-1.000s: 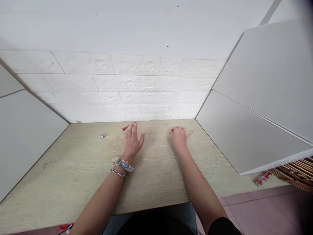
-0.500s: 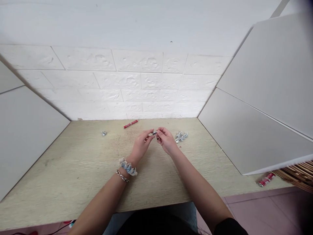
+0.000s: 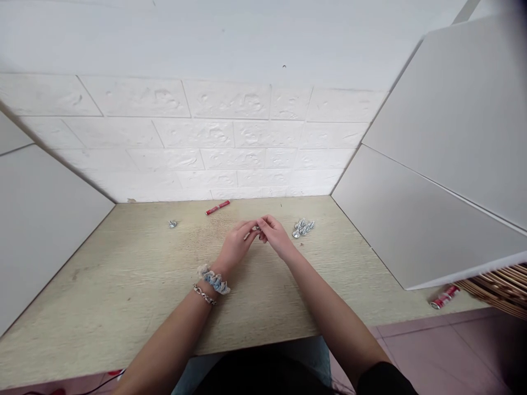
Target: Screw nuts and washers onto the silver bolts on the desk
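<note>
My left hand (image 3: 237, 240) and my right hand (image 3: 273, 235) meet above the middle of the table. Between their pinched fingertips sits a small metal bolt (image 3: 257, 227), mostly hidden by the fingers. To the right of my right hand lies a cluster of silvery bolts with wide round heads (image 3: 302, 227). One similar bolt (image 3: 172, 224) rests by itself at the left, well away from my left hand. A scrunchie (image 3: 214, 280) and a chain bracelet (image 3: 204, 295) circle my left wrist.
A red tube (image 3: 217, 207) lies on the wooden table (image 3: 164, 329) near the white brick-patterned wall (image 3: 214, 131). Grey panels (image 3: 420, 219) stand on both sides. At the right edge are a red can-like object (image 3: 444, 297) and a wicker basket (image 3: 500, 288).
My right fingers have closed in over the bolt and come nearer to the left fingertips, so less of it shows. The view has shifted slightly.
</note>
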